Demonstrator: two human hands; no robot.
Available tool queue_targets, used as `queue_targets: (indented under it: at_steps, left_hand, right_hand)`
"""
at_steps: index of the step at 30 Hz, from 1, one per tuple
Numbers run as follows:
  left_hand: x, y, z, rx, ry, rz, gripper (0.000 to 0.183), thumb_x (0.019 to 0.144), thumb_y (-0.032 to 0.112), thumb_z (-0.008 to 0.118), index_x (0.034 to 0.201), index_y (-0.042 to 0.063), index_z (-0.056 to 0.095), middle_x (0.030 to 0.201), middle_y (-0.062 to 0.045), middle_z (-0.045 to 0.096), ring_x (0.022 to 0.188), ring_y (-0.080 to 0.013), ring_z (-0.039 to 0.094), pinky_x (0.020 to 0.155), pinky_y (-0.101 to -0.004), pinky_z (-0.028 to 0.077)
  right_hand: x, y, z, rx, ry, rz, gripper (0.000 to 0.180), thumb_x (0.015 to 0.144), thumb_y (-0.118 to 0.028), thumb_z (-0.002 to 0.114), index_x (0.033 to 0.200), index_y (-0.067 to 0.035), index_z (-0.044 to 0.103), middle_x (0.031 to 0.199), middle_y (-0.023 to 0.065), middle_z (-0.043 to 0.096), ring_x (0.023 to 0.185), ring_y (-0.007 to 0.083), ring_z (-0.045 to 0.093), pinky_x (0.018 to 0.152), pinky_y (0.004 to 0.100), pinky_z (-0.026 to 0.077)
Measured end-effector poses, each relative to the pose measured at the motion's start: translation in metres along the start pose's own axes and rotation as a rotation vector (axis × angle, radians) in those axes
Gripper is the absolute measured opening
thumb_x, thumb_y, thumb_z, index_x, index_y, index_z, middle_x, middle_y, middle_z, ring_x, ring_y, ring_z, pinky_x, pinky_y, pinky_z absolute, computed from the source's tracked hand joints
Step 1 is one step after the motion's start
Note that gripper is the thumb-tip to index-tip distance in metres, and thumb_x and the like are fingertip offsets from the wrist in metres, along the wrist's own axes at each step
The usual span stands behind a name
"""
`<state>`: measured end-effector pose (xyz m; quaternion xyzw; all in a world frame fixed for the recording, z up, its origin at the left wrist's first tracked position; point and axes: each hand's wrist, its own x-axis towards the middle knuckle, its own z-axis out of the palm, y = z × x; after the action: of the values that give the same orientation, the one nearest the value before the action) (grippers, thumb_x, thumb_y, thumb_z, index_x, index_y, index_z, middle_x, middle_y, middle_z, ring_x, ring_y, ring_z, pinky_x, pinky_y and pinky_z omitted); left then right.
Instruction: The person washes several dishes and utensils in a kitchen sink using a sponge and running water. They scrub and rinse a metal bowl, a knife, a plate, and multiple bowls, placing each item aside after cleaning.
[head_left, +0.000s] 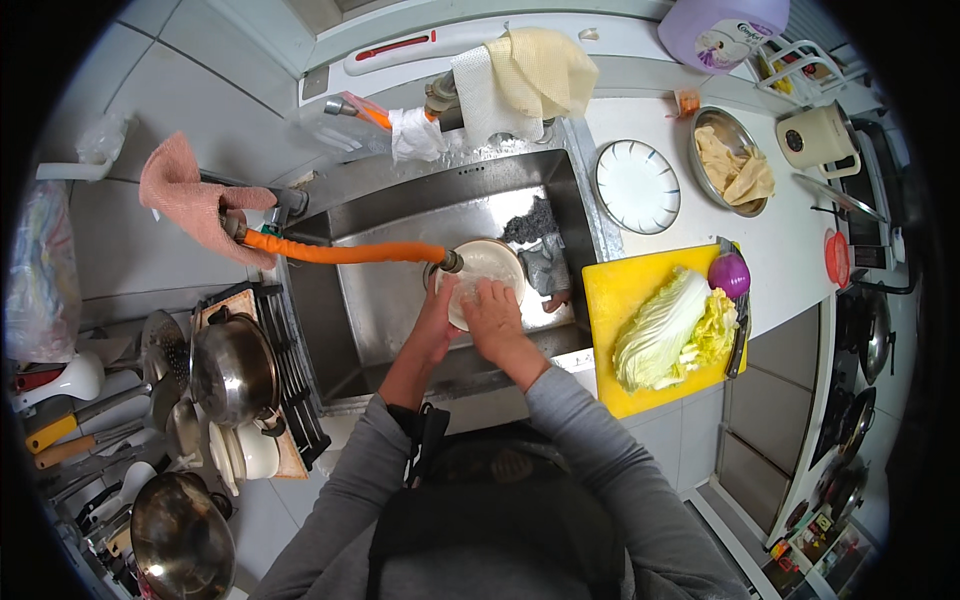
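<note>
Over a stainless steel sink (360, 315), my left hand (439, 315) grips the near left rim of a pale bowl (499, 262). My right hand (493, 319) lies with its fingers inside the bowl, at the near side; whether it pinches anything is hidden. The metal end of an orange-covered faucet hose (345, 250) sits just above the bowl's far left rim, and water shows in the bowl. Another vessel's rim shows partly behind the bowl. Right of it in the sink lie a dark scouring pad (532, 220) and a wet grey cloth (546, 262).
Right of the sink, a yellow cutting board (611, 300) holds napa cabbage (660, 330), a purple onion (729, 275) and a knife (739, 337). Behind are a plate (637, 186) and a steel bowl (705, 124). A pot (236, 367) stands on the left rack.
</note>
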<state>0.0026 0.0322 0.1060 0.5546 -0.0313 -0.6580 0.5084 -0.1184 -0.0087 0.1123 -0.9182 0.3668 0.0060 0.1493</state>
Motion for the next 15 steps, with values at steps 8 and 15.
queue_targets:
  at_steps: [8, 15]
  left_hand:
    - [0.004, 0.0, 0.002, -0.031, 0.026, -0.007, 0.05, 0.098, 0.048, 0.04, 0.139, 0.02, 0.033, 0.132, -0.007, 0.048, 0.118, -0.021, 0.052, 0.086, -0.0399, 0.052]
    - [0.005, -0.006, 0.003, -0.027, 0.063, 0.022, 0.05, 0.098, 0.048, 0.039, 0.138, 0.019, 0.034, 0.13, -0.005, 0.05, 0.117, -0.0209, 0.053, 0.086, -0.04, 0.052]
  right_hand:
    - [0.0, -0.005, 0.009, 0.109, 0.011, 0.035, 0.032, 0.075, -0.011, 0.06, 0.105, -0.002, 0.063, 0.103, 0.0094, 0.05, 0.1, 0.0257, 0.047, 0.086, 0.0367, 0.034]
    - [-0.004, 0.0, 0.018, 0.001, -0.067, -0.015, 0.032, 0.076, -0.012, 0.059, 0.107, -0.006, 0.065, 0.103, 0.0081, 0.051, 0.1, 0.0257, 0.047, 0.086, 0.0378, 0.034]
